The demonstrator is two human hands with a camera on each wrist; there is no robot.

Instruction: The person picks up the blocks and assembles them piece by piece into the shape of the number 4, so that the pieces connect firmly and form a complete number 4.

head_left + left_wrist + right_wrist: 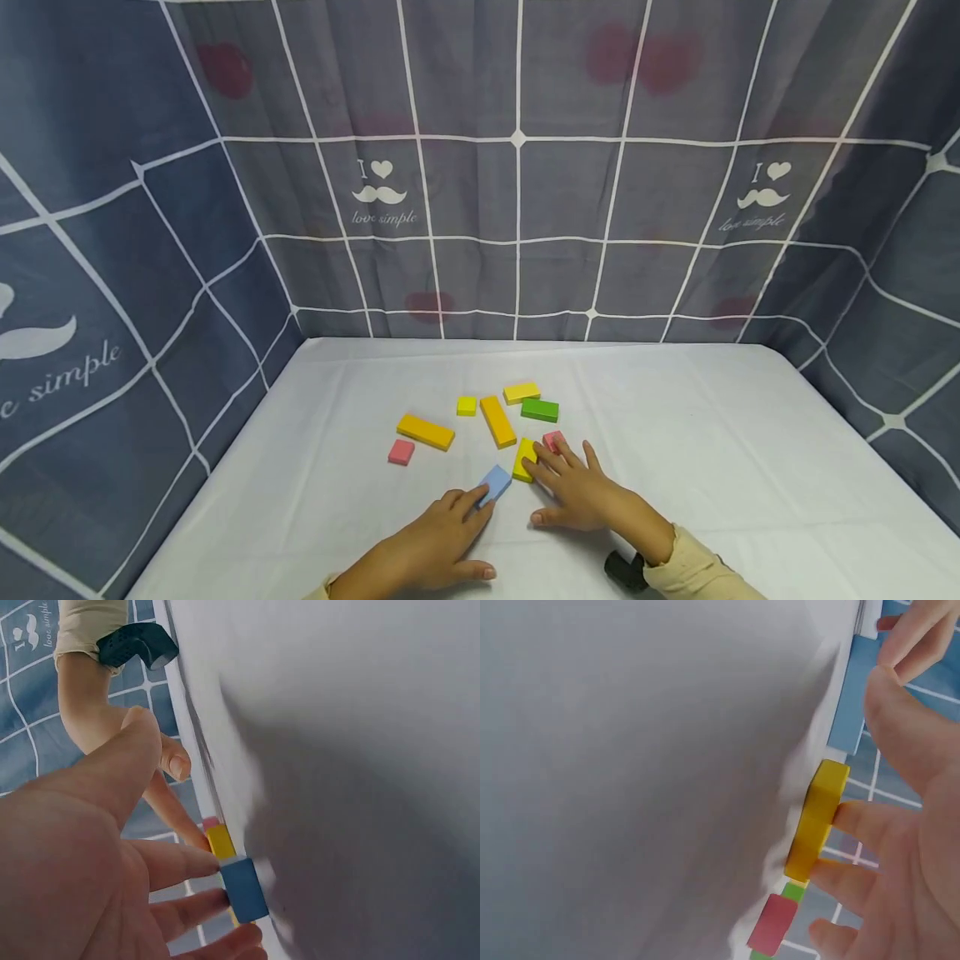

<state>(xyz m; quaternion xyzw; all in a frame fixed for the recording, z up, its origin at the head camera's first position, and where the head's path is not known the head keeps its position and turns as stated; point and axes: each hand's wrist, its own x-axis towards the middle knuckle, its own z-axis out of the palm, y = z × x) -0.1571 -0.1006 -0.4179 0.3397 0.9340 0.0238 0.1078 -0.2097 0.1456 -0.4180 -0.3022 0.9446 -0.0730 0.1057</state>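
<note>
A light blue block (497, 482) lies flat on the white table at the front of a loose group. Fingertips of my left hand (438, 542) rest on its near end, the thumb held out apart from it. Just right of it is a yellow block (523, 461), touched on top by the extended fingers of my right hand (581, 492). A pink block (551, 438) sits beside those fingers, partly covered by them. In the right wrist view the thumb stands well away from the yellow block (817, 821).
Behind the hands are two orange blocks, one upright in direction (498, 422) and one slanting (425, 432). A pink block (401, 452), a small yellow cube (467, 406), a yellow block (522, 392) and a green block (540, 409) lie around them. Checked curtains (465, 192) enclose the table.
</note>
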